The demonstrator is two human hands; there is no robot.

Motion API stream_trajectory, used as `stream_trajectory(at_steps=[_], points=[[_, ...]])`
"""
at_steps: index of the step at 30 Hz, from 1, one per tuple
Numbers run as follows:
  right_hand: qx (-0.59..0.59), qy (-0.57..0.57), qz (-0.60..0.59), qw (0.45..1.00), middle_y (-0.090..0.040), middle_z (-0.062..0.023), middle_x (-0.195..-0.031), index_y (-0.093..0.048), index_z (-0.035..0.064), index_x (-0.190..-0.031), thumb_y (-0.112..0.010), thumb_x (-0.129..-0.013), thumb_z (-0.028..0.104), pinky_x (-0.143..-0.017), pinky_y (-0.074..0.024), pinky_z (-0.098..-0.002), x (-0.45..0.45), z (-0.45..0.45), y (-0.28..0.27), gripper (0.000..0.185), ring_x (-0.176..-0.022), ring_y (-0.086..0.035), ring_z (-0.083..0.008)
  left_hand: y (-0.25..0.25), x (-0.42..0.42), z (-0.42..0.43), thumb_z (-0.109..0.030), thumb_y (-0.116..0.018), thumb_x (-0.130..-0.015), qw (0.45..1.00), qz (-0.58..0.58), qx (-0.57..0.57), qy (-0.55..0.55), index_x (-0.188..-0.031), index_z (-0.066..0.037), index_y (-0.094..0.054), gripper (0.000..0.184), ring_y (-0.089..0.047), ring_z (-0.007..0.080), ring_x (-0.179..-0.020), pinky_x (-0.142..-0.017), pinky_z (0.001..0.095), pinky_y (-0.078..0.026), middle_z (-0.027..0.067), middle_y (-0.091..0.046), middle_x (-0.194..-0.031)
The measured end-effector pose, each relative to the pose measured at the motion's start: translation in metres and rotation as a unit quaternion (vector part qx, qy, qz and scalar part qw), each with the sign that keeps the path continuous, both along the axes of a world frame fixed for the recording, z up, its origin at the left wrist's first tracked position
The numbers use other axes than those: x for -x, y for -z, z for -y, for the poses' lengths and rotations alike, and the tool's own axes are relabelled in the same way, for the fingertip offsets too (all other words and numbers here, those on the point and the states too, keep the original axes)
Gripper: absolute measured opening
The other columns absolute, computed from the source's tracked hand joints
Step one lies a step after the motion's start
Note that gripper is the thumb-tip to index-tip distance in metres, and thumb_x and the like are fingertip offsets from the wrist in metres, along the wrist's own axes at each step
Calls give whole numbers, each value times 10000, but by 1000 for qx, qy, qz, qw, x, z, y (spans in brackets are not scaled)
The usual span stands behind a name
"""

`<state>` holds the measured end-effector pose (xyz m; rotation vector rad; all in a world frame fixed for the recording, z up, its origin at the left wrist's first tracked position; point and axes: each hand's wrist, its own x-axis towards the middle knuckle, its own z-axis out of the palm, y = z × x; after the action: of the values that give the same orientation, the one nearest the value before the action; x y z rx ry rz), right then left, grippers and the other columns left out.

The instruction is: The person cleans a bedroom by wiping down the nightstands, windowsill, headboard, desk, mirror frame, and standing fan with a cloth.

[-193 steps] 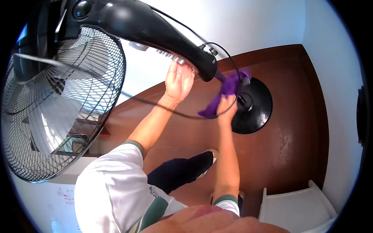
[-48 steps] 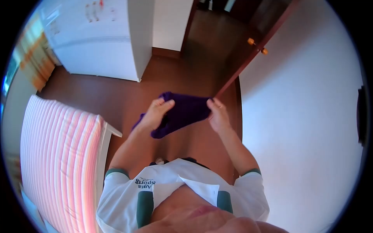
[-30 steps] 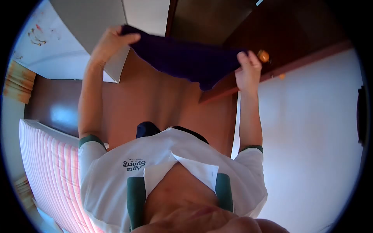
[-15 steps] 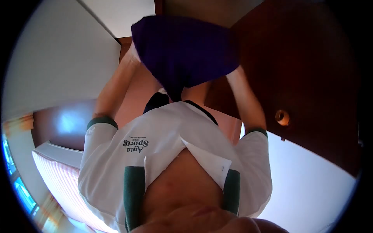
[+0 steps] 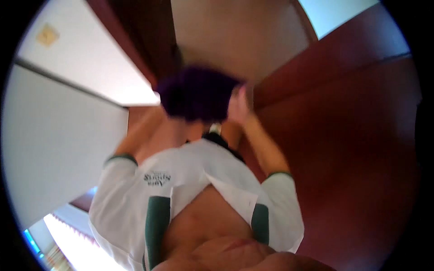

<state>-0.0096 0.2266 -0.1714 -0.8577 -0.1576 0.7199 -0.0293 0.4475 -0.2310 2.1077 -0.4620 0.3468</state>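
A dark purple cloth hangs bunched up in front of my body, smeared by motion; I cannot make out what kind of item it is. On its right edge, my right hand grips the cloth, with some fingers showing at the near side. My left hand is at the opposite edge, its fingers mostly hidden behind the cloth and blurred. The white shirt I wear has green trim and dark lettering on the chest.
Dark reddish-brown wooden panels stand close on my right. A pale flat surface lies along my left, near a dark door frame. Brown floor stretches ahead. A bright striped curtain shows at the lower left.
The cloth, spread wide between my hands before, is now smaller and bunched. My hands have come closer together and nearer my body. The view has turned, showing more floor and a door frame.
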Motion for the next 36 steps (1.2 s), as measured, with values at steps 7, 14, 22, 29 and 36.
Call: stream_trajectory(at_steps=[7, 14, 22, 29, 36], points=[[101, -114, -30, 988, -553, -105, -1110, -497, -13, -1138, -527, -868, 268, -886, -424, -310, -192, 13, 31, 391, -995, -536, -197, -32, -106, 18, -314, -702, -682, 997, -54, 53, -29, -1243, -74, -440, 664, -477, 216, -1086, -964, 338, -359, 77, -511, -1202], [393, -158, 724, 545, -563, -112, -758, -550, 38, -1077, -499, -802, 110, -522, -472, -348, -386, -81, -61, 289, -573, -559, -232, -40, -333, 17, -395, -520, -780, 801, -177, 570, 53, -1250, -68, -414, 582, -447, 271, -1114, -979, 397, -331, 129, -504, -1187], [351, -192, 691, 602, -449, -193, -1190, -386, 66, -1272, -684, -674, 176, -913, -390, -389, -554, -82, -116, 677, -1081, -482, -325, -65, -559, -9, -370, -324, -926, 448, -146, 838, 275, -1296, -66, -336, 479, -446, 281, -1145, -966, 429, -373, 169, -431, -1260], [194, -2, 518, 833, -460, -123, -1210, -384, 7, -1253, -699, -708, 261, -950, -353, -375, -811, -69, -58, 679, -1089, -484, -238, -153, -772, -27, -387, -408, -905, 498, -228, 722, 422, -1138, 0, -450, 453, -571, 266, -953, -814, 368, -473, 163, -571, -1036], [231, -26, 288, 929, -569, -112, -809, -528, -21, -986, -559, -786, 146, -593, -490, -351, -971, -67, -67, 262, -645, -574, -214, -126, -968, -21, -404, -452, -874, 679, -4, 713, 172, -1140, -83, -486, 418, -584, 265, -932, -792, 337, -471, 109, -597, -953]])
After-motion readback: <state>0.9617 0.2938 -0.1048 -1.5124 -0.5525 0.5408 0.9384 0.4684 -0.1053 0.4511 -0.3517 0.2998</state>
